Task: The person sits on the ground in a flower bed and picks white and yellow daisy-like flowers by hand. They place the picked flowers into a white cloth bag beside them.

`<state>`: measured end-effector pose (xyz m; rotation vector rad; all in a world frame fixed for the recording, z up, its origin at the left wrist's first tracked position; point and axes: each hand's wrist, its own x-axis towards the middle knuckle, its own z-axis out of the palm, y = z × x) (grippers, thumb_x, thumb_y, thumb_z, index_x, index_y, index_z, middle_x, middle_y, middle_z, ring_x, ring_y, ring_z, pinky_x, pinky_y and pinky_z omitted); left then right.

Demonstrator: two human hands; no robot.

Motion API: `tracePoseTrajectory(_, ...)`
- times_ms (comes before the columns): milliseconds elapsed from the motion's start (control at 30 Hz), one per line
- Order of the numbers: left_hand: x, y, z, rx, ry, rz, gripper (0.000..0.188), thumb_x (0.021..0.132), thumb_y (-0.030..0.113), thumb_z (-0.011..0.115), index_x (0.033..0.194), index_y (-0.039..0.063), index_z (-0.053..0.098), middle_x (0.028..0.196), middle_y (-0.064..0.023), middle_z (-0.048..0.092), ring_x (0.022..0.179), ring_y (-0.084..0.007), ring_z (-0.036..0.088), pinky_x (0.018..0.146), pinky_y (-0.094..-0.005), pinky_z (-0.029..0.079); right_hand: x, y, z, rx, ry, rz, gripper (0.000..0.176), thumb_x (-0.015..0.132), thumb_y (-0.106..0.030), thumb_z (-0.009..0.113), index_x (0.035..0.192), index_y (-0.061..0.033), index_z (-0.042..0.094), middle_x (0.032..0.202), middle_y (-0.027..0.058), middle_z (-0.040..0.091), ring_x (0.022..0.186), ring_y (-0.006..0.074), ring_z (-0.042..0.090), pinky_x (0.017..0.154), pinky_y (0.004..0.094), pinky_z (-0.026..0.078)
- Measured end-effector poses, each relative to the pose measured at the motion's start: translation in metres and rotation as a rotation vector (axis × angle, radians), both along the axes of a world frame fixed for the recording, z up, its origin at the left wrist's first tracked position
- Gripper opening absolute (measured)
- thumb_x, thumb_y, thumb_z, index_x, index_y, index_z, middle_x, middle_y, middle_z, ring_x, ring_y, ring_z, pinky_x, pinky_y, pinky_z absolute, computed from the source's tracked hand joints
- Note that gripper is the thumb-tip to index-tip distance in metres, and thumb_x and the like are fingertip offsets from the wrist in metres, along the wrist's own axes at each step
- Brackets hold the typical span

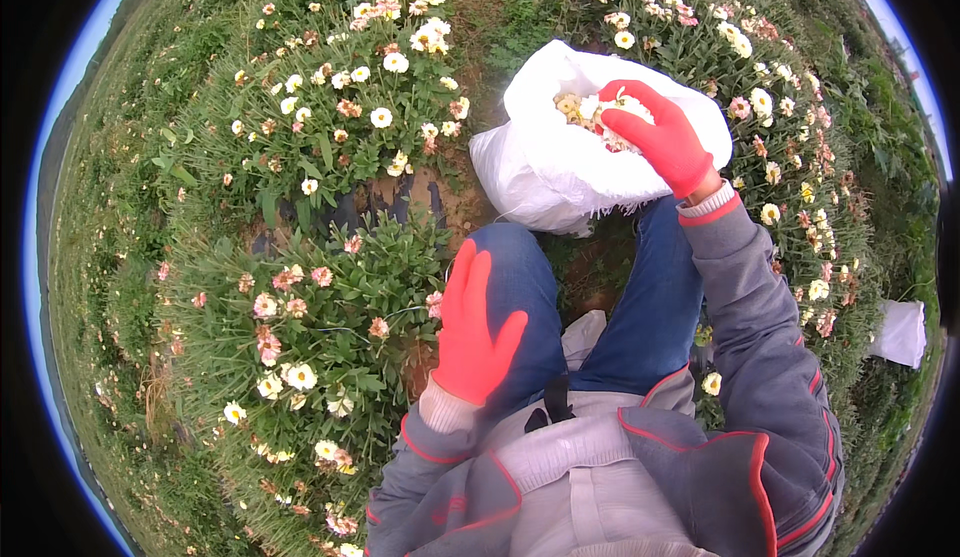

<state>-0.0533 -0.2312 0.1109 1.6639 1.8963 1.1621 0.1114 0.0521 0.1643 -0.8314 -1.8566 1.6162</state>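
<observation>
My right hand (660, 137), in a red knit glove, is at the mouth of a white woven sack (532, 159), its thumb and fingers curved around white flower heads (626, 107). More cut flower heads, some yellowish, show inside the sack beside the fingers. My left hand (476, 332), gloved in red too, rests over my left knee with its fingers extended and thumb apart, holding nothing. The sack stands on the ground just beyond my knees, its mouth wide and its rim frayed at the near side.
Flowering plants with white and pink blooms (381, 117) grow in rows on both sides. Torn dark plastic film (345, 208) lies on bare soil at the left. Another white sack (900, 333) stands at the far right. A narrow earth path runs beyond the near sack.
</observation>
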Motion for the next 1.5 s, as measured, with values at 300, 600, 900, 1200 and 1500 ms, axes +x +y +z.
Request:
tracePoseTrajectory(300,-0.01,-0.013,0.012,-0.018,-0.049,0.05,0.055,0.088,0.001,0.059,0.14,0.0,0.042,0.147,-0.0202,0.04,0.135,-0.0364,0.041,0.11,-0.0407,0.036,-0.013,0.12,-0.087,0.41,-0.458,-0.107,0.043,0.093,-0.035,0.059,0.126,-0.0079,0.062,0.123,0.0148,0.065,0.115,0.0278,0.06,0.099,0.034,0.044)
tracePoseTrajectory(600,0.002,-0.066,0.016,-0.05,-0.186,0.128,0.025,0.091,-0.002,0.057,0.115,0.003,0.062,0.097,-0.0119,0.063,0.087,-0.0265,0.062,0.08,-0.0332,0.049,-0.038,0.044,-0.051,0.383,-0.207,0.021,0.023,0.099,-0.018,0.053,0.114,-0.006,0.066,0.096,-0.0004,0.068,0.068,0.0039,0.05,0.064,0.0195,0.043)
tracePoseTrajectory(900,-0.074,-0.145,0.068,-0.199,0.623,0.803,0.021,0.089,0.014,0.064,0.108,0.007,0.063,0.099,-0.0131,0.063,0.084,-0.0318,0.062,0.073,-0.0409,0.05,-0.061,-0.003,-0.06,0.528,-0.173,0.298,0.021,0.097,-0.014,0.056,0.112,-0.0031,0.065,0.088,0.0041,0.067,0.081,0.0106,0.061,0.074,0.025,0.048)
tracePoseTrajectory(1200,-0.113,-0.122,0.067,-0.872,1.017,0.622,0.031,0.082,0.036,0.069,0.103,0.013,0.066,0.092,-0.0094,0.066,0.083,-0.0335,0.062,0.071,-0.0442,0.052,-0.067,-0.018,-0.08,0.586,-0.085,0.407,0.019,0.096,-0.012,0.056,0.11,-0.0018,0.063,0.095,0.0103,0.068,0.084,0.0198,0.065,0.077,0.0299,0.05)
tracePoseTrajectory(1500,-0.072,-0.158,0.027,-0.503,0.831,0.72,0.016,0.083,0.014,0.068,0.097,0.008,0.065,0.087,-0.0111,0.063,0.08,-0.0347,0.058,0.073,-0.0433,0.047,-0.124,-0.145,-0.047,0.486,0.15,0.743,0.027,0.092,-0.013,0.058,0.118,-0.0069,0.059,0.103,0.0129,0.065,0.092,0.0317,0.064,0.079,0.0379,0.052)
